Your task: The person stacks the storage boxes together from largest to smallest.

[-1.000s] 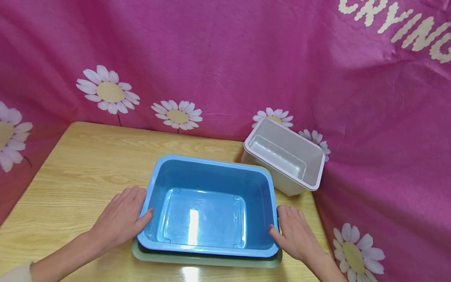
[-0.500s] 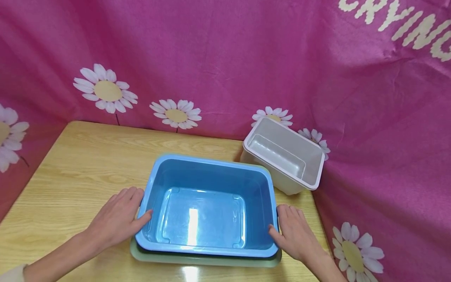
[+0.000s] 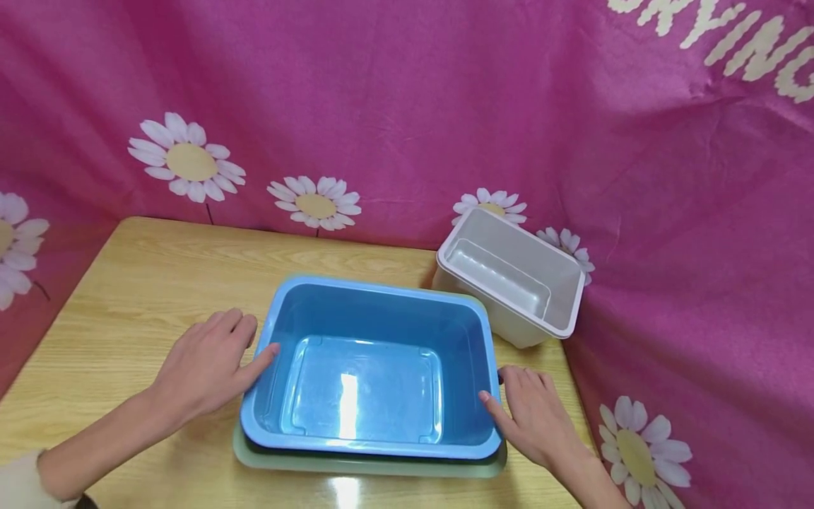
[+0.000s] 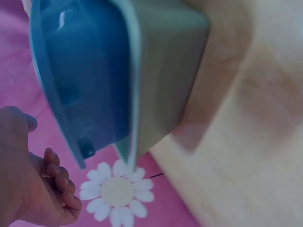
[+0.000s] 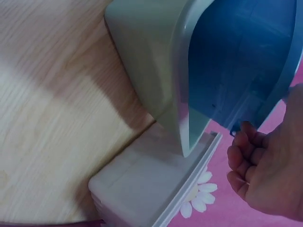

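Observation:
A deep blue plastic bin (image 3: 369, 389) sits nested inside a pale green bin (image 3: 369, 464) on the wooden table, its rim standing a little above the green one. My left hand (image 3: 206, 364) is beside the blue bin's left rim. In the left wrist view its fingers are loosely curled, apart from the rim, and hold nothing. My right hand (image 3: 537, 413) is at the opposite rim, thumb over the inner side and curled fingers (image 5: 244, 153) by the outer wall. No contents show in the blue bin.
A smaller grey-white bin (image 3: 509, 276) stands at the table's back right corner, close behind the nested pair. Pink cloth (image 3: 394, 127) with printed daisies hangs around the table (image 3: 159, 283) at the back and sides.
My left hand has risen and come away from the rim it held. The right thumb has shifted slightly further inward. The bins have stayed in place; the view has shifted slightly.

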A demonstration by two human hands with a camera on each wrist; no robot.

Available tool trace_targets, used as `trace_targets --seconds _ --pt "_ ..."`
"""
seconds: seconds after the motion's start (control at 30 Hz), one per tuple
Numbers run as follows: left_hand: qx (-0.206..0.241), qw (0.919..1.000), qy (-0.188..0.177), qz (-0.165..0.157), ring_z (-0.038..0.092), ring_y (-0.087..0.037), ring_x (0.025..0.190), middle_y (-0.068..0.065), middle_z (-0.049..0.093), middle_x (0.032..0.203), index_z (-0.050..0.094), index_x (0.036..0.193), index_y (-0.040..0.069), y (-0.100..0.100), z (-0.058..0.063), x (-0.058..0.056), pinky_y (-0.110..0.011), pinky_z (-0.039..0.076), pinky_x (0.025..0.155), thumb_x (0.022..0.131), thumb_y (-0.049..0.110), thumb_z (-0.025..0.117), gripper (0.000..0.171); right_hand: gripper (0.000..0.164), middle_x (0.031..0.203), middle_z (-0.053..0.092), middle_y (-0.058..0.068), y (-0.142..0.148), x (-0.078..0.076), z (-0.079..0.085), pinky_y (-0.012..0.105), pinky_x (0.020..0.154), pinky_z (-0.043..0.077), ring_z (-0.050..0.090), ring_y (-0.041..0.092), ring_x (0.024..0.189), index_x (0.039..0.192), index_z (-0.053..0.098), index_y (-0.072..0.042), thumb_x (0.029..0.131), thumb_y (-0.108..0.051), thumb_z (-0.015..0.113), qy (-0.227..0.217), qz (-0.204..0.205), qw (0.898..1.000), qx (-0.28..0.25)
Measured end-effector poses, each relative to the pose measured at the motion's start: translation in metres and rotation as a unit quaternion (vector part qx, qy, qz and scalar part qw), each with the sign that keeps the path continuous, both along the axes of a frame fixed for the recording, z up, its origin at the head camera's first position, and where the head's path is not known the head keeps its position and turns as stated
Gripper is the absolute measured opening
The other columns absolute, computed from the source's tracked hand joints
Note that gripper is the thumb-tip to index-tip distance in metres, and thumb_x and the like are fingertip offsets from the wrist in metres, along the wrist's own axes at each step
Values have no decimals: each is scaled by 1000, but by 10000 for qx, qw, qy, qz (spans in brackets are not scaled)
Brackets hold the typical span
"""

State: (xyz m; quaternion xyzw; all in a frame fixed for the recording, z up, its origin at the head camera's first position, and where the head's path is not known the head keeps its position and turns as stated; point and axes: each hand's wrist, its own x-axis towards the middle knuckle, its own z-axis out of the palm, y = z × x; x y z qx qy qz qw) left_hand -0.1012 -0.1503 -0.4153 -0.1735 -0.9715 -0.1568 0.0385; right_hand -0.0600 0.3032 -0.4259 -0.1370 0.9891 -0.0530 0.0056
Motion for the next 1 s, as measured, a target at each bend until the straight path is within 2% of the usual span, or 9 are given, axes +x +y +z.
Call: trace_targets --seconds 0.17,0.3,0.43,0.57,0.67,0.77,1.0 --pt "120 9994 200 -264 48 -19 72 -2 49 80 56 90 10 7 15 -18 -35 41 62 92 41 66 33 21 82 49 -1 5 -7 7 46 83 39 53 28 88 92 55 -11 100 -30 57 311 133 9994 -66" --pt "29 9979 375 -529 52 -24 81 -7 54 89 58 98 7 19 24 -35 -39 45 69 91 42 67 37 16 81 51 -1 13 -15 13 42 74 41 52 24 80 90 56 -12 99 -25 58 558 197 9982 -37" --pt "-49 9947 628 -819 54 -28 91 -14 57 100 60 110 2 33 31 -54 -42 47 79 91 42 68 45 16 82 54 1 21 -23 17 41 72 42 52 24 79 92 57 -10 99 -24 57 743 208 9970 -88" --pt "13 9914 748 -1070 53 -25 83 -10 55 91 59 104 2 48 40 -73 -38 45 71 92 41 66 41 16 82 55 2 29 -31 20 44 72 41 53 27 80 91 57 -9 99 -23 56 884 259 9957 -103" --pt "55 9905 704 -1176 50 -24 80 -10 52 88 57 101 2 58 46 -85 -37 42 68 94 41 63 39 16 81 55 4 37 -38 24 46 72 42 55 30 81 90 55 -9 100 -21 55 960 245 9951 -23" --pt "30 9906 618 -1219 51 -26 85 -12 53 94 56 105 2 66 51 -97 -38 43 69 95 42 60 42 17 81 54 5 44 -43 27 48 73 41 55 34 83 90 55 -9 101 -21 54 970 141 9952 31" --pt "-106 9899 354 -1366 50 -28 93 -15 54 104 56 116 -1 85 54 -129 -42 42 80 96 43 58 49 22 78 49 5 56 -53 34 48 71 39 51 34 81 86 53 -7 102 -23 52 923 -83 9956 147"
